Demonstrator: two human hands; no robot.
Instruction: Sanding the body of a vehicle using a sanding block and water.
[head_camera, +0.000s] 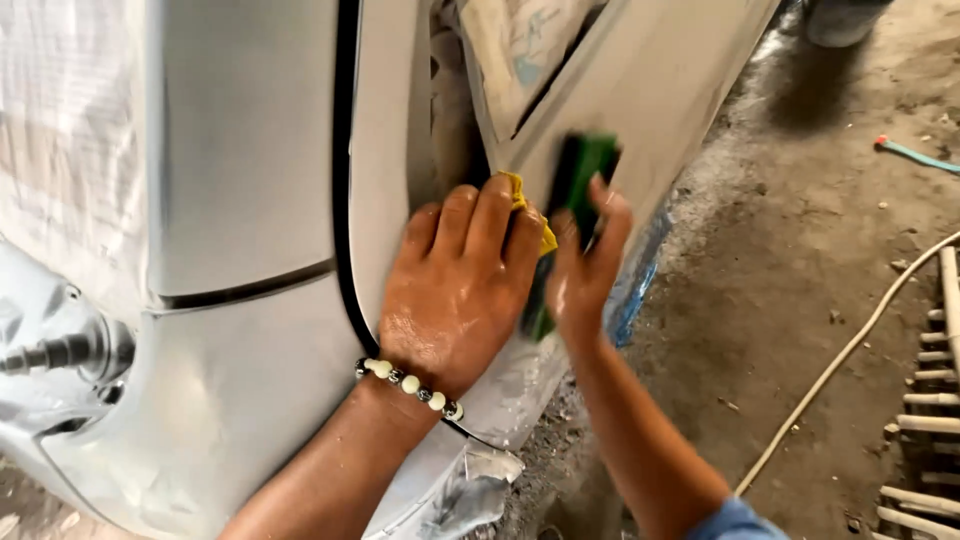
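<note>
While the left hand (455, 290) lay flat and wet against the grey car panel (240, 200), fingers closed loosely over a yellow cloth (522, 195) pinned to the metal, the right hand (585, 265) was curled tight round a green sanding block (583, 170), pressing it to the panel's edge just beside the cloth. Blurred as it was, the block looked light and fairly stiff, probably slick with water, so a grip across its narrow sides with the thumb behind seemed safest. The cloth appeared soft and limp, best bunched under the fingertips. A beaded bracelet (410, 385) circled the left wrist. Masking paper (520, 45) covered the opening above, and a pale hose (840, 360) trailed over the dirt floor (800, 250).
</note>
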